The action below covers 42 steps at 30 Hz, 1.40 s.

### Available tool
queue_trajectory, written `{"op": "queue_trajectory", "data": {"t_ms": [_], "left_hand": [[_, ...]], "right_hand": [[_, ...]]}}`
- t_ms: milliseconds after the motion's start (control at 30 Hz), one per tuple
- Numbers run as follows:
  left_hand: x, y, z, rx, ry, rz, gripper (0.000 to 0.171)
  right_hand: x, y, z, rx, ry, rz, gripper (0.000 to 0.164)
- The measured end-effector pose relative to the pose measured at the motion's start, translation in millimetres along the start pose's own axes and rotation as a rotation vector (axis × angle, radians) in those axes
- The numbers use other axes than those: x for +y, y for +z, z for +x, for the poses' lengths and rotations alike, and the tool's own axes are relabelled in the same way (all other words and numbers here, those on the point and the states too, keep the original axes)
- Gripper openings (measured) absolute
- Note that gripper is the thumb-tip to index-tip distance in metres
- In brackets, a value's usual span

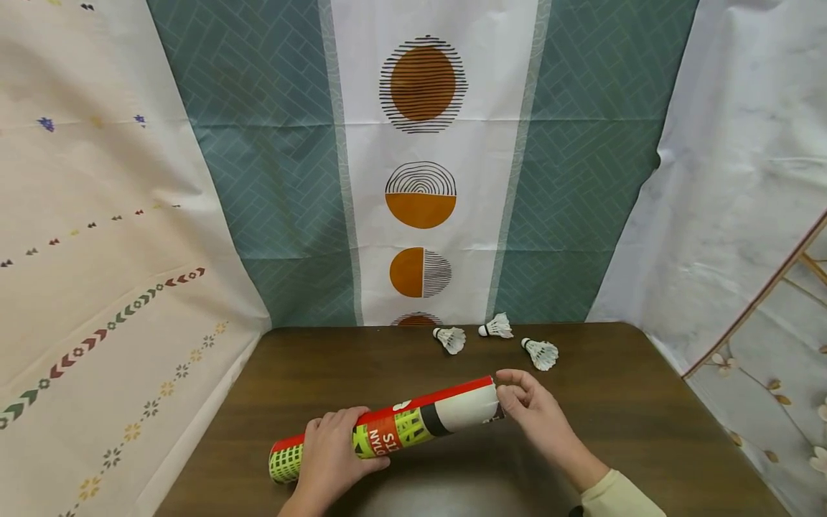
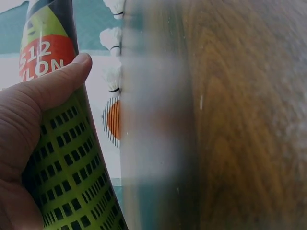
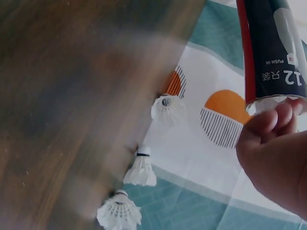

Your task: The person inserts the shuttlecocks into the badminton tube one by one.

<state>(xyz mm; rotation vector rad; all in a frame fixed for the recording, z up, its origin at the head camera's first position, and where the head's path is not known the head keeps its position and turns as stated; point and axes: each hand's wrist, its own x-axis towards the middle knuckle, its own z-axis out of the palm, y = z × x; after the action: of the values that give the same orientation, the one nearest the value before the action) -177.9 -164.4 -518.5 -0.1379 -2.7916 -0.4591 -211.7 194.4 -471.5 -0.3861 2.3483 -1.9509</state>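
Observation:
A shuttlecock tube point(image 1: 468, 407) in red, white, black and lime green is tilted over the table, its right end higher. My left hand point(image 1: 332, 452) grips its lower half, thumb laid along the printed side in the left wrist view. At the tube's raised mouth is my right hand point(image 1: 533, 413), its fingers bent. In the right wrist view the fingers point(image 3: 268, 122) meet the rim, where something white point(image 3: 268, 104) shows just inside. The fingertips are partly hidden there, so whether they pinch it is unclear.
Three white shuttlecocks lie near the table's back edge: a left one point(image 1: 450, 339), a middle one point(image 1: 496, 326) and a right one point(image 1: 540, 354). Behind the brown table point(image 1: 310, 373) hangs a patterned cloth point(image 1: 420, 151), with more cloth at both sides.

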Motion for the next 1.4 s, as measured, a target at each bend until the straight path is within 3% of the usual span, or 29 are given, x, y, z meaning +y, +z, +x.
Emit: {"op": "queue_trajectory", "data": {"t_ms": [100, 167, 233, 433, 567, 700, 867, 967, 1100, 1300, 1400], "left_hand": [[-0.5, -1.1, 0.1, 0.002, -0.005, 0.002, 0.087], [-1.1, -1.3, 0.0, 0.007, -0.002, 0.007, 0.087], [-2.1, -1.2, 0.2, 0.016, 0.007, 0.012, 0.087], [-7.9, -1.0, 0.3, 0.05, 0.043, 0.038, 0.086], [-9.8, 0.7, 0.4, 0.038, 0.048, 0.045, 0.086], [-9.8, 2.6, 0.8, 0.021, 0.042, 0.046, 0.086], [-11.0, 2.8, 1.5, 0.029, 0.044, 0.059, 0.087], [-12.4, 2.7, 1.1, 0.031, 0.05, 0.069, 0.087], [-13.4, 3.7, -0.3, 0.019, 0.06, 0.07, 0.085], [-12.1, 6.1, -3.1, 0.008, 0.079, 0.077, 0.085], [-10.6, 6.4, -4.5, 0.016, 0.086, 0.072, 0.086]], "right_hand": [[0.2, 5.0, 0.4, 0.062, -0.011, -0.045, 0.055], [0.8, 7.4, 1.0, 0.049, -0.029, -0.057, 0.065], [1.5, 8.9, 1.5, -0.007, -0.048, -0.055, 0.073], [3.9, 11.0, 1.5, -0.288, -0.122, 0.037, 0.082], [2.5, 6.9, 4.0, -0.335, -0.11, 0.044, 0.081], [0.4, -8.9, 13.5, -0.227, -0.084, -0.071, 0.065], [12.1, -45.4, 41.6, 0.063, -0.018, -0.331, 0.051], [26.2, -66.7, 58.6, 0.172, 0.046, -0.487, 0.053], [44.0, -83.2, 75.5, 0.174, 0.12, -0.606, 0.057], [63.8, -87.7, 89.4, 0.084, 0.18, -0.638, 0.061], [67.8, -88.5, 89.8, 0.094, 0.176, -0.648, 0.06]]}}
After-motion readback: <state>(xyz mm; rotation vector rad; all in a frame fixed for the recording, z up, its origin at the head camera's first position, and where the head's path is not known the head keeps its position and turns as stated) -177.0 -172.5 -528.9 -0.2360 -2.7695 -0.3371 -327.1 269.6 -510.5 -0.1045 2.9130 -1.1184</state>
